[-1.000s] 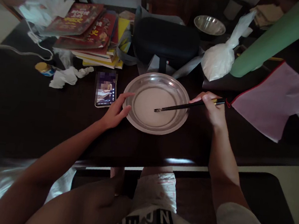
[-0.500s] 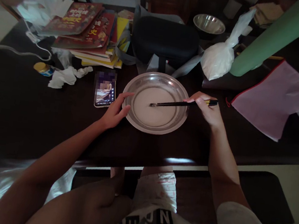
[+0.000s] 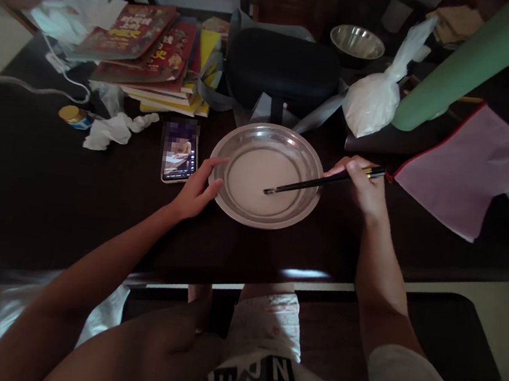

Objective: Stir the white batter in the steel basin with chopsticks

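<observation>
A round steel pan (image 3: 234, 208) with a pale, milky liquid (image 3: 256, 175) sits on the dark table (image 3: 49, 202) in front of me. My left hand (image 3: 196, 191) rests against the pan's left rim, thumb and fingers spread around the edge. My right hand (image 3: 364, 185) grips a pair of dark chopsticks (image 3: 311, 184) at the pan's right side. Their tips dip into the liquid near the pan's middle.
A lit phone (image 3: 179, 156) lies just left of the pan. Crumpled tissue (image 3: 113, 130), a small jar (image 3: 72, 115), stacked books (image 3: 160, 55), a black case (image 3: 283, 70), a white bag (image 3: 374, 100), a steel bowl (image 3: 357, 42), a green roll (image 3: 465, 62) and a pink cloth (image 3: 471, 161) crowd the back.
The chopstick tips swung from the pan's middle up and left, then back down right again. My left hand stayed on the rim.
</observation>
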`<state>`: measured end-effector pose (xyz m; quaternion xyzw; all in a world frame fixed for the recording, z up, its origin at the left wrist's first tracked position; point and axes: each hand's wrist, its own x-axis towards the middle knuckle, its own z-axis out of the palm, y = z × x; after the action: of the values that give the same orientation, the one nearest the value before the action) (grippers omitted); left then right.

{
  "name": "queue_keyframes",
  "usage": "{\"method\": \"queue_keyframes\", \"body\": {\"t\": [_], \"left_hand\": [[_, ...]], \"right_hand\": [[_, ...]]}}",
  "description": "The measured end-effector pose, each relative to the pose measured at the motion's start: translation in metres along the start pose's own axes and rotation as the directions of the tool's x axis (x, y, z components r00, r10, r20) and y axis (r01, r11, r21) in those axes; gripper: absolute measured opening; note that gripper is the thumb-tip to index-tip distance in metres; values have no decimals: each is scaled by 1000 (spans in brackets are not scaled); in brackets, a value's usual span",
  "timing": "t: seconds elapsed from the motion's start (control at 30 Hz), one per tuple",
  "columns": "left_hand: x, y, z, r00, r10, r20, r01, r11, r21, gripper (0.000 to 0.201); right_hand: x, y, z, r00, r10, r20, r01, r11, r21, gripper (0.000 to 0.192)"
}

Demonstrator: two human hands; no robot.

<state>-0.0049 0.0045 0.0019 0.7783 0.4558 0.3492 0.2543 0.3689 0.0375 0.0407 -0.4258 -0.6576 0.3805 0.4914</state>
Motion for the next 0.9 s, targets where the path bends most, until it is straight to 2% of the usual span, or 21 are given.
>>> {"method": "queue_keyframes", "body": {"t": [0.07, 0.13, 0.27, 0.3, 0.47, 0.63, 0.8, 0.9], "left_hand": [[0, 0, 0, 1000, 2, 0, -2, 1000, -3, 61], [0, 0, 0, 1000, 5, 0, -5, 1000, -5, 61], [0, 2, 0, 1000, -1, -2, 1, 1000, -14, 60], [0, 2, 0, 1000, -3, -1, 3, 1000, -16, 60], [0, 1, 1, 1000, -8, -4, 8, 1000, -21, 60], [-1, 0, 1, 1000, -15, 2, 15, 1000, -16, 61], [0, 1, 0, 1000, -12, -1, 12, 1000, -25, 61], [0, 1, 0, 1000, -8, 4, 8, 1000, -18, 61]], "right_hand": [[0, 0, 1, 997, -7, 81, 7, 1000, 0, 34], [-1, -2, 2, 994, -13, 111, 15, 1000, -14, 32], [0, -3, 1, 1000, -2, -26, 2, 1000, -12, 33], [0, -2, 0, 1000, 0, -30, 0, 1000, -4, 33], [-1, -3, 2, 993, -17, 118, 19, 1000, -17, 33], [0, -3, 0, 1000, 3, -22, -3, 1000, -13, 33], [-1, -3, 2, 993, -9, 114, 12, 1000, -23, 33], [0, -2, 1, 999, -11, 36, 12, 1000, -15, 31]]}}
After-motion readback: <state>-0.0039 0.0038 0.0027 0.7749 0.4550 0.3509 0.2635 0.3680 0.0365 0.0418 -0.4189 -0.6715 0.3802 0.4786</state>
